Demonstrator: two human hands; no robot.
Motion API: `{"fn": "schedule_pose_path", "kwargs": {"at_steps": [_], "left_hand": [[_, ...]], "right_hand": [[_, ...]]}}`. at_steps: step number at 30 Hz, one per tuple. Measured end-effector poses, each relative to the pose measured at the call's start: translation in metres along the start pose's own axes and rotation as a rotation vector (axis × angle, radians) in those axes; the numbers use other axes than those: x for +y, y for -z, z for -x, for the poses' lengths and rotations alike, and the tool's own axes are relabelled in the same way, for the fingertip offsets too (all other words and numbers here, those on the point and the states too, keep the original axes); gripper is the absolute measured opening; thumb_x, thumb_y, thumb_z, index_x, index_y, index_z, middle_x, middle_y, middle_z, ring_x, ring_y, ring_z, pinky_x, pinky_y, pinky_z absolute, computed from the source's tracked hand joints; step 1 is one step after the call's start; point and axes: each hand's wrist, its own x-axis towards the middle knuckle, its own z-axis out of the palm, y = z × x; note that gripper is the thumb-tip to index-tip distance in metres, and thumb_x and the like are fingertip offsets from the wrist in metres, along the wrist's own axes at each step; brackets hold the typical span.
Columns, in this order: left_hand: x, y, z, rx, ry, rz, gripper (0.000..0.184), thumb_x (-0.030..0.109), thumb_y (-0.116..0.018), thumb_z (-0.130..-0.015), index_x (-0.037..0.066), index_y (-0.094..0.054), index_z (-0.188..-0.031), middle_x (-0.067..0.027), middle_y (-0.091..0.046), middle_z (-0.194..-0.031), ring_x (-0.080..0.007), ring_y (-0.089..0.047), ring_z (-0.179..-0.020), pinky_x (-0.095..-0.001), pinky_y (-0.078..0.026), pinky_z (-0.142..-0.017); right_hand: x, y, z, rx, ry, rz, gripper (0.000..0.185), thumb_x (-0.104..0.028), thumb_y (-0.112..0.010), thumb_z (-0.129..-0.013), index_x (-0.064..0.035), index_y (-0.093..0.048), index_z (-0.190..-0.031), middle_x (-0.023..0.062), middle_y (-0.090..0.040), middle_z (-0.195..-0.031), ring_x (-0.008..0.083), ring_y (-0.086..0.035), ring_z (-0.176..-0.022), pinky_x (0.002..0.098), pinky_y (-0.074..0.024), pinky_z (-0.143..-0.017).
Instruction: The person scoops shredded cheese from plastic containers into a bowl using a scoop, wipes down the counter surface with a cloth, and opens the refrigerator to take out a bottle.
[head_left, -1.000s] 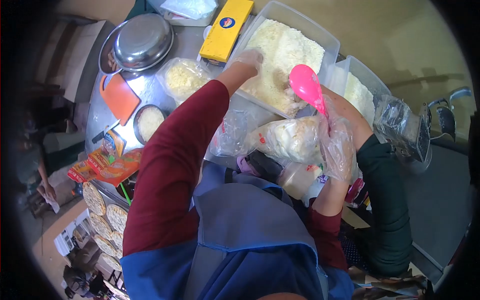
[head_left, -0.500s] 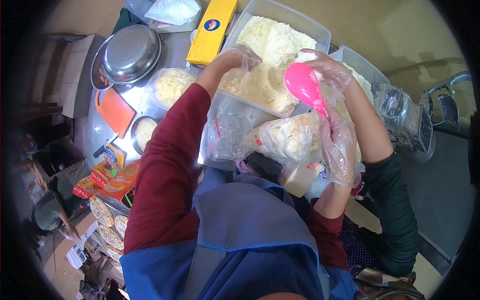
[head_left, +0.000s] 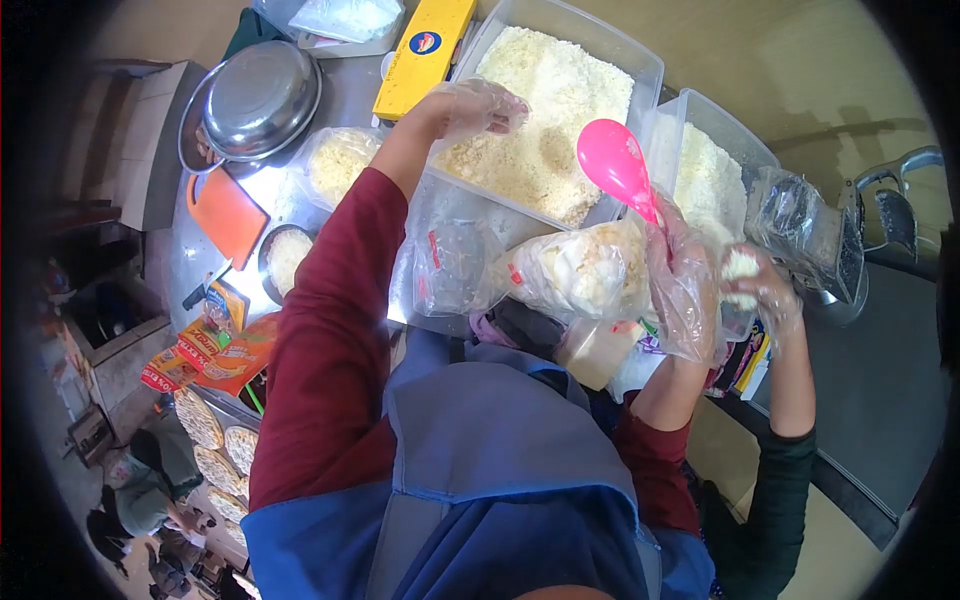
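Observation:
My left hand (head_left: pixel 480 108), in a clear plastic glove, is over the left edge of a clear bin (head_left: pixel 648 70) of pale crumbly grated food (head_left: pixel 560 100); its fingers are apart with nothing between them. My right hand (head_left: pixel 682 290), also gloved, grips a pink spoon (head_left: pixel 615 160), bowl pointing up and left over the bin's near corner. Beside that hand lies a plastic bag (head_left: pixel 585 268) of white and yellowish food. A co-worker's gloved hand (head_left: pixel 765 285) holds a white lump (head_left: pixel 740 275) just to the right.
A second bin (head_left: pixel 708 180) and a wrapped metal device (head_left: pixel 805 235) stand at the right. Leftward are a yellow box (head_left: pixel 425 55), a bag of shreds (head_left: pixel 340 165), a metal bowl (head_left: pixel 262 100), an orange board (head_left: pixel 228 215), a knife (head_left: pixel 205 285) and food packets (head_left: pixel 225 350).
The co-worker's hand has come back from the large bin with a white lump, down to the right of my right hand. My left hand has risen from the food, its fingers spreading.

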Motion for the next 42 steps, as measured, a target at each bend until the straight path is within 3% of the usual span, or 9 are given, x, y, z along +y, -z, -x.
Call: {"fn": "schedule_pose_path", "kwargs": {"at_steps": [2, 5, 12, 22, 28, 34, 37, 40, 42], "left_hand": [[-0.007, 0.004, -0.003, -0.072, -0.347, -0.746, 0.025, 0.018, -0.059, -0.09, 0.001, -0.067, -0.105, -0.0066, -0.067, -0.101, -0.0125, -0.062, -0.085, -0.0251, -0.052, -0.074], [-0.01, 0.002, -0.014, -0.013, -0.059, -0.705, 0.021, 0.015, -0.06, -0.087, 0.001, -0.068, -0.102, -0.0061, -0.069, -0.099, -0.0145, -0.064, -0.085, -0.0278, -0.052, -0.071], [-0.071, -0.046, -0.058, -0.221, -0.245, -1.427, 0.025, 0.025, -0.055, -0.084, 0.005, -0.067, -0.094, -0.0123, -0.067, -0.096, -0.0226, -0.064, -0.084, -0.0312, -0.05, -0.078], [-0.092, -0.093, -0.054, -0.016, -0.28, -1.528, 0.025, 0.015, -0.054, -0.076, 0.007, -0.068, -0.095, -0.0153, -0.065, -0.106, -0.0273, -0.062, -0.104, -0.0372, -0.048, -0.087], [-0.022, -0.053, -0.033, -0.491, -0.115, -1.516, 0.018, 0.018, -0.061, -0.077, 0.001, -0.066, -0.081, -0.0111, -0.067, -0.089, -0.0184, -0.064, -0.074, -0.0306, -0.052, -0.069], [0.007, -0.053, 0.012, -0.206, 0.162, -0.517, 0.026, 0.017, -0.062, -0.086, 0.0, -0.067, -0.104, -0.0058, -0.066, -0.1, -0.0169, -0.063, -0.086, -0.0263, -0.052, -0.075], [0.0, -0.041, 0.01, -0.337, -0.215, -0.921, 0.029, 0.018, -0.061, -0.087, 0.0, -0.067, -0.109, -0.008, -0.065, -0.105, -0.0175, -0.063, -0.089, -0.0268, -0.053, -0.076], [0.0, -0.047, 0.022, -0.145, 0.08, -0.457, 0.03, 0.02, -0.059, -0.088, 0.002, -0.066, -0.11, -0.0109, -0.065, -0.106, -0.0189, -0.063, -0.088, -0.0294, -0.051, -0.081], [-0.018, -0.033, 0.014, -0.067, -0.106, -0.724, 0.03, 0.021, -0.058, -0.088, 0.002, -0.066, -0.11, -0.0118, -0.065, -0.107, -0.0212, -0.062, -0.09, -0.031, -0.05, -0.084]], "right_hand": [[-0.007, 0.001, 0.002, 0.174, 0.116, 0.151, 0.036, -0.012, -0.054, -0.086, -0.0056, -0.059, -0.121, 0.0226, -0.06, -0.072, 0.0348, -0.062, -0.069, 0.043, -0.0463, -0.066], [-0.004, -0.001, 0.001, 0.191, 0.16, 0.141, 0.033, -0.013, -0.051, -0.088, -0.0039, -0.06, -0.119, 0.0252, -0.058, -0.074, 0.0386, -0.06, -0.071, 0.0443, -0.0456, -0.067], [-0.005, 0.001, 0.002, 0.214, 0.149, 0.119, 0.033, -0.012, -0.052, -0.088, -0.0034, -0.061, -0.118, 0.0251, -0.059, -0.077, 0.0385, -0.06, -0.073, 0.0446, -0.0459, -0.068], [0.005, 0.001, 0.008, 0.23, 0.128, 0.14, 0.033, -0.012, -0.053, -0.088, -0.0031, -0.06, -0.118, 0.0262, -0.059, -0.078, 0.0397, -0.06, -0.075, 0.0449, -0.0459, -0.069], [0.014, 0.007, 0.012, 0.243, 0.091, 0.07, 0.033, -0.013, -0.051, -0.089, -0.0039, -0.06, -0.12, 0.0275, -0.058, -0.077, 0.0401, -0.06, -0.074, 0.0446, -0.0456, -0.069], [0.008, 0.008, 0.011, 0.209, 0.071, 0.078, 0.033, -0.013, -0.051, -0.089, -0.004, -0.06, -0.12, 0.028, -0.058, -0.078, 0.0403, -0.06, -0.073, 0.0447, -0.0457, -0.068], [0.005, 0.007, 0.009, 0.203, 0.061, 0.076, 0.033, -0.013, -0.051, -0.089, -0.0039, -0.06, -0.119, 0.0279, -0.058, -0.077, 0.0402, -0.06, -0.072, 0.0445, -0.0457, -0.067], [0.006, 0.004, 0.006, 0.229, 0.136, 0.086, 0.032, -0.013, -0.052, -0.089, -0.004, -0.061, -0.119, 0.0277, -0.058, -0.076, 0.0396, -0.06, -0.07, 0.0444, -0.0456, -0.066], [-0.001, 0.004, 0.005, 0.186, 0.109, 0.119, 0.032, -0.012, -0.053, -0.089, -0.0041, -0.06, -0.119, 0.0274, -0.058, -0.076, 0.0395, -0.06, -0.07, 0.0442, -0.0457, -0.066]]}}
